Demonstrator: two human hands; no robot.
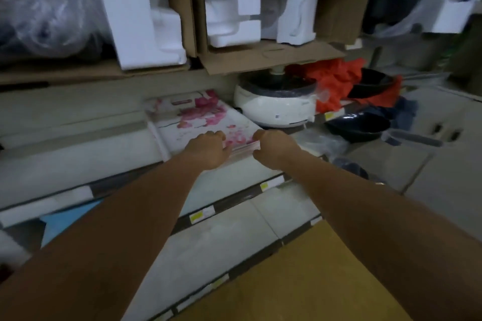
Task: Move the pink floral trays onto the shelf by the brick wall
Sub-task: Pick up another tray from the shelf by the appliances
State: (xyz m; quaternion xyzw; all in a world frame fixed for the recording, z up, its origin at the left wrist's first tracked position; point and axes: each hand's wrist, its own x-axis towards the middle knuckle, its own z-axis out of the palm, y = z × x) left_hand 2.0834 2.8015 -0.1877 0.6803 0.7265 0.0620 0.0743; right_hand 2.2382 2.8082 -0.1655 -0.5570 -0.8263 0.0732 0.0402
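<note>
Left hand (207, 148) and right hand (273, 150) curl round the near edge of what looks like stacked pink floral trays (198, 114); best lifted level, the far end beyond the grip clearing the white cooker (276, 109) beside it.

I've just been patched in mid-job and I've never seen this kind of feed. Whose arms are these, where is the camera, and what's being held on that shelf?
There is no machine here: the two bare arms belong to a person, and the single picture comes from a wide-angle camera worn on their head, looking forward and down. That is why the arms reach in from the bottom of the frame.

The left hand and the right hand both grip the near edge of a stack of pink floral trays, which lies flat on a pale shelf. The near edge looks plastic-wrapped, though the picture is blurred.

Right of the trays stands a white round cooker, then an orange cloth and dark bowls. Above sit cardboard boxes with white foam packing. No brick wall is visible.
</note>
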